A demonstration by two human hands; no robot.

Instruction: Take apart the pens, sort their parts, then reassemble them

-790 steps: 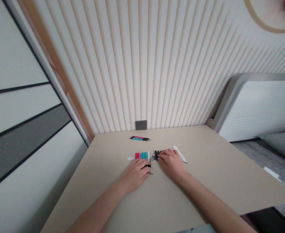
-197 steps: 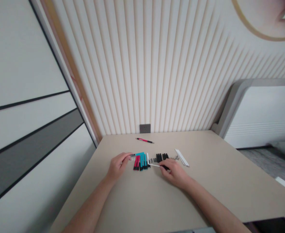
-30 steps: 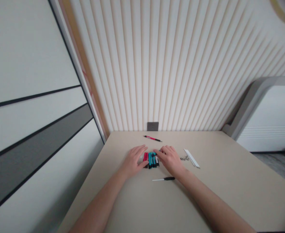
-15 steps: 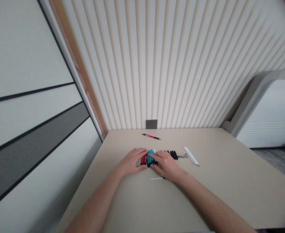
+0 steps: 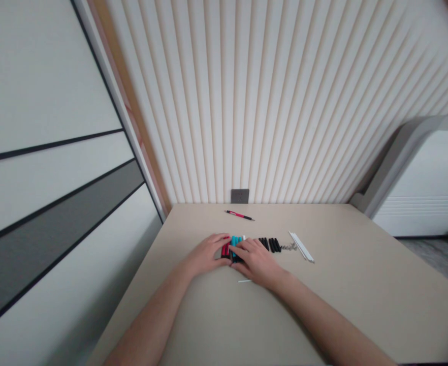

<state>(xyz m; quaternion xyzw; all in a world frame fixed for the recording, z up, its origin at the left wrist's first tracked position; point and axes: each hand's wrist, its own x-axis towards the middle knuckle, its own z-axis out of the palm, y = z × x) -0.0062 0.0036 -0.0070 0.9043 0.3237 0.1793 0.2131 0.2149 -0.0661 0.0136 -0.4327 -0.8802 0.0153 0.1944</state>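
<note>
No text, label or number can be read. Any marks on the teal pen barrels (image 5: 236,241) are too small to tell.

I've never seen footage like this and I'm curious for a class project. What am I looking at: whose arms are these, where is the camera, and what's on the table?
There's no machine here. These are a person's own bare arms, seen from a single camera worn on their head, looking forward and down. The left hand and right hand rest on a tight group of pink pen barrels and teal pen barrels on a beige table. Neither hand clearly grips anything. To the right lie black pen parts, small metal springs, and white strips. A thin white stick pokes out below the right hand. Farther back lies a red-and-black mechanical pencil, below a wall socket.
</note>
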